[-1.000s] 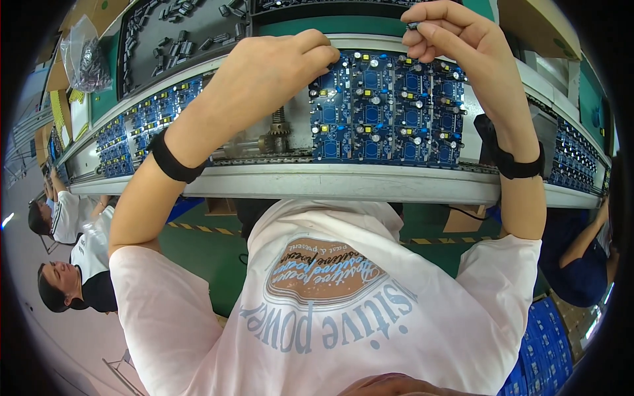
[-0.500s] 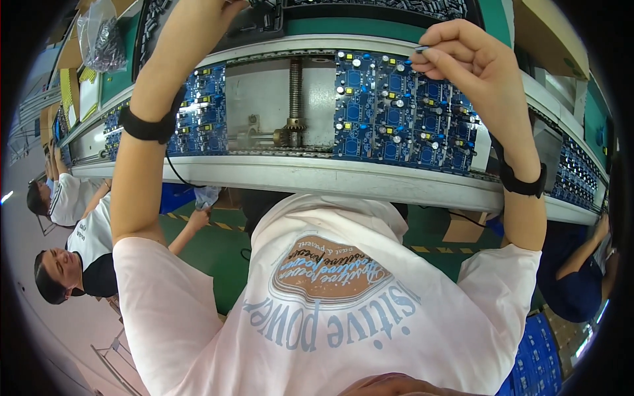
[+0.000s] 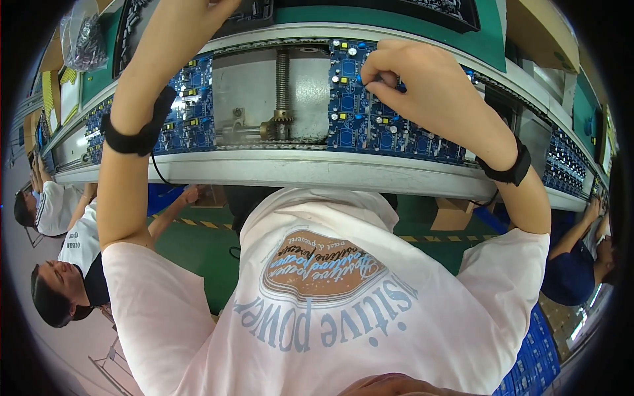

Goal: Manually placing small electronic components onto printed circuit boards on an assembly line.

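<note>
My right hand (image 3: 429, 76) is lowered over a panel of blue circuit boards (image 3: 348, 135) on the conveyor. Its thumb and forefinger are pinched at the board surface around a small dark capacitor, mostly hidden by the fingers. White, yellow and blue parts stand on the boards. My left hand (image 3: 198, 23) reaches to the top edge, beside a small black tray (image 3: 254, 20) of dark parts. Its fingers are largely cut off by the edge, so their grip does not show. Another blue circuit board panel (image 3: 201, 109) lies under my left forearm.
Metal conveyor rails (image 3: 277, 170) run across in front of me, with a threaded shaft (image 3: 282, 79) between the panels. A long black bin (image 3: 456, 16) of loose parts stands behind. At far left are a clear bag (image 3: 84, 43) of parts and co-workers (image 3: 63, 284); another person is at right.
My right hand has moved left and down onto the board, carrying the small capacitor it held up before. The left hand has shifted slightly left and further out of the top edge.
</note>
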`<state>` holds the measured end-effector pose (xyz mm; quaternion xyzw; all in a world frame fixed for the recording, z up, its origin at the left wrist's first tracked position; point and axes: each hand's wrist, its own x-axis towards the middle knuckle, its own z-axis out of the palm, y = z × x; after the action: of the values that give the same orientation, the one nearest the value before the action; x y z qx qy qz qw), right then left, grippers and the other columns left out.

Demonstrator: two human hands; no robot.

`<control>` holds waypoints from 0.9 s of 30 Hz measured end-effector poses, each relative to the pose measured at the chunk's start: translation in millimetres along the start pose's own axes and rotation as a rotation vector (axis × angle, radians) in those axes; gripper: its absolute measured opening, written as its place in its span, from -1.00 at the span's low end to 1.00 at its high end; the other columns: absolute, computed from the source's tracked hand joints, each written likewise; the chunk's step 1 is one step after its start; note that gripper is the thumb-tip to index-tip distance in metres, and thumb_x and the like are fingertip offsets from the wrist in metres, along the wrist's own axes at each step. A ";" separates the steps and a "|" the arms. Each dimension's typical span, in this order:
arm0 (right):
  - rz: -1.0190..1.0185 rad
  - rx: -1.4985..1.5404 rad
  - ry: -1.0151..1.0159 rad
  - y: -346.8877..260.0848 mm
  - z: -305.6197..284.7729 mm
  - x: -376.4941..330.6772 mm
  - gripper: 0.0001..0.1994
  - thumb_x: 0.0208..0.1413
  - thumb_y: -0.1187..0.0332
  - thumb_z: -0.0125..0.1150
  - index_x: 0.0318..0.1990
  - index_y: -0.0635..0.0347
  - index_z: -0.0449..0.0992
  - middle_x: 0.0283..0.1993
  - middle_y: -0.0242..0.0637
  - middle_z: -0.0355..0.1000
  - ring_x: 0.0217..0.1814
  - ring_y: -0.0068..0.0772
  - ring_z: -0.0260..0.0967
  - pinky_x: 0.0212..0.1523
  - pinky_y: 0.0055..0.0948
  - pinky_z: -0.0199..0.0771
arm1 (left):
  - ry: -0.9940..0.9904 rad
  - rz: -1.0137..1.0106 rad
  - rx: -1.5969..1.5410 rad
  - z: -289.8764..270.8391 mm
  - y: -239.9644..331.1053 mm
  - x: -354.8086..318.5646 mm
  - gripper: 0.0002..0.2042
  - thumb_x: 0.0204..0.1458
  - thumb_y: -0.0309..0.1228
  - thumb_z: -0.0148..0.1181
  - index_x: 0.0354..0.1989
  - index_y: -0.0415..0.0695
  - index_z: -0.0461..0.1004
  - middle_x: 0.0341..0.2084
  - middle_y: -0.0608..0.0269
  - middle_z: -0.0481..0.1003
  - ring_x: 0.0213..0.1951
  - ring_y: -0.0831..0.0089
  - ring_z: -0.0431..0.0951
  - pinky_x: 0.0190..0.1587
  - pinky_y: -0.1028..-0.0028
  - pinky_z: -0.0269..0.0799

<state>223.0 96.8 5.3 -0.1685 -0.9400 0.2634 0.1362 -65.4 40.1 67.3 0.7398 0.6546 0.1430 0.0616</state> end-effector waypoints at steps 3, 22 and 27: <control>0.041 0.001 -0.028 0.2 -2.1 0.9 -0.91 0.06 0.47 0.35 -0.27 0.21 0.59 -0.47 -0.26 0.38 -0.40 -0.17 0.40 -0.30 -0.23 0.42 | -0.041 -0.263 -0.526 1.7 14.1 -9.4 -0.89 0.18 -0.66 0.23 -0.14 -0.35 0.57 -0.29 0.18 0.60 -0.26 0.46 0.65 -0.17 0.54 0.58; -0.122 -0.177 -0.147 -1.7 -11.2 2.3 -0.91 0.11 0.38 0.31 -0.27 0.16 0.60 -0.31 -0.29 0.47 -0.24 -0.12 0.51 -0.24 -0.20 0.49 | -0.352 -0.318 -1.213 25.4 17.9 -36.7 -0.73 0.34 -0.38 0.15 0.10 -0.24 0.58 -0.28 0.25 0.66 -0.32 0.57 0.67 -0.25 0.63 0.57; -0.093 -0.088 0.022 13.4 -34.5 19.6 -0.90 0.17 0.43 0.28 -0.19 0.20 0.62 -0.30 -0.24 0.53 -0.25 -0.19 0.56 -0.23 -0.31 0.53 | -0.281 -0.227 -1.031 29.4 27.8 -46.1 -0.75 0.29 -0.48 0.21 0.07 -0.30 0.60 -0.22 0.16 0.67 -0.27 0.58 0.67 -0.14 0.61 0.59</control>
<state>220.4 130.7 29.7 -0.1334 -0.9559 0.2134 0.1513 -35.1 -6.3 41.1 0.5505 0.5609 0.3377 0.5180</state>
